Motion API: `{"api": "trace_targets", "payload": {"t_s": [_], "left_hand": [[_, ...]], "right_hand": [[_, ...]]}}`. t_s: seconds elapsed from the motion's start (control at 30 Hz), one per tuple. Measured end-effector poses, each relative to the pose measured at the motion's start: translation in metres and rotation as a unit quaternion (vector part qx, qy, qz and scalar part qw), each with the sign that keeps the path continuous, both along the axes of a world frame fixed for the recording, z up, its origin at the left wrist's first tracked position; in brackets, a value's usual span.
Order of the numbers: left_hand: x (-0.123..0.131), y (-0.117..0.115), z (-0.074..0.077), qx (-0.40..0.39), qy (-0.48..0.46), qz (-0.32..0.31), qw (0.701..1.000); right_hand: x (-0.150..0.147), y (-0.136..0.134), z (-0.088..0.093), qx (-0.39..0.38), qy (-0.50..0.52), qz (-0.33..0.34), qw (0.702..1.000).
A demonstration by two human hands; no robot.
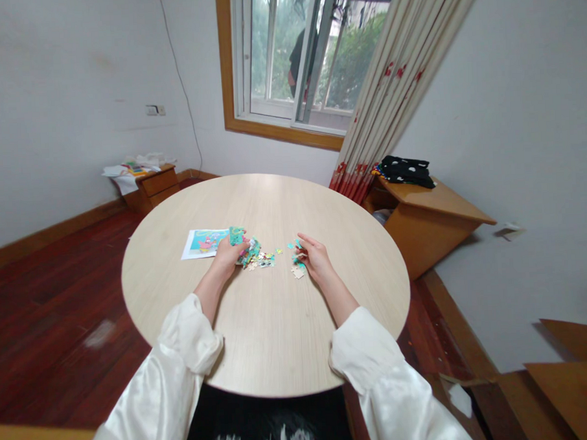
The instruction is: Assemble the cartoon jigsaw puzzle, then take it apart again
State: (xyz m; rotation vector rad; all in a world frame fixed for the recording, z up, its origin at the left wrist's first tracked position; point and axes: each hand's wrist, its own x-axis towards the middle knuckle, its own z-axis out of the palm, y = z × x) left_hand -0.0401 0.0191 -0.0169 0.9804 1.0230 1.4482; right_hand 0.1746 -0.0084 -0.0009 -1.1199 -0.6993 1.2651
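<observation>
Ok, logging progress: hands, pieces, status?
Left hand holding teal pieces; right hand at more pieces, grip unclear. Loose pile between. Picture sheet beside left hand.

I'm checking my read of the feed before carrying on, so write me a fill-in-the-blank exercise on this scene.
1. The hand nearest the printed picture is the person's ____ hand.
2. The table under the puzzle pieces is ____ (lighter or darker) than the floor.
3. The spots on the black cloth are ____.
4. In view, the curtain hangs at the ____ side of the window.
Missing words: left; lighter; white; right.
</observation>
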Motion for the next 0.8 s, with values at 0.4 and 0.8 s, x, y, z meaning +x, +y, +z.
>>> {"api": "trace_targets", "payload": {"t_s": [0.4,0.8], "left_hand": [[0.0005,-0.0003,0.0006,0.000,0.001,0.007,1.000],[0.0009,-0.0027,0.0029,0.001,0.003,0.007,1.000]], "right_hand": [[-0.0026,0.0017,-0.0001,-0.013,0.008,-0.008,1.000],[-0.0020,-0.0021,0.0030,-0.003,-0.007,-0.002,1.000]]}}
